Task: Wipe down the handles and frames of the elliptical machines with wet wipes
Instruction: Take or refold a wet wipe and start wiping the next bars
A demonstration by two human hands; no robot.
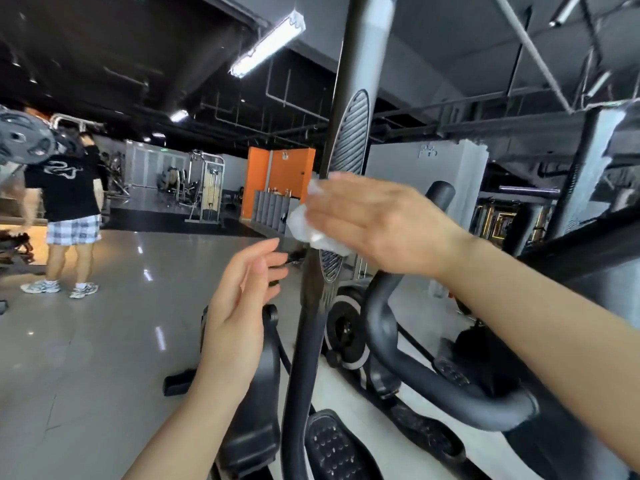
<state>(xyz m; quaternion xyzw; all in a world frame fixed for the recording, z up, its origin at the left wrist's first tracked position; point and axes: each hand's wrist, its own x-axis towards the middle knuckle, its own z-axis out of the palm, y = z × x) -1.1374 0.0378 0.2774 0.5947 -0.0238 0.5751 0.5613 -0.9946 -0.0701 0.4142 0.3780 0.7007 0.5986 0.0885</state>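
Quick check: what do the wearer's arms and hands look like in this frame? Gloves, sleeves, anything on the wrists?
Both are bare. The left hand and right hand have no gloves, and no rings show. Both forearms are uncovered as far as the frame shows, with no sleeve edge in view. No watch, band or bracelet shows on either wrist. Nails look short and unpainted, though the right fingertips are blurred.

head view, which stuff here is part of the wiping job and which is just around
Part of the job:
- wet wipe, pressed by the right hand against the upright handle bar
- left hand, open beside the bar
- curved lower handle
- foot pedal

Just around:
- person in plaid shorts
- orange wall panel
- cable machine
- ceiling light
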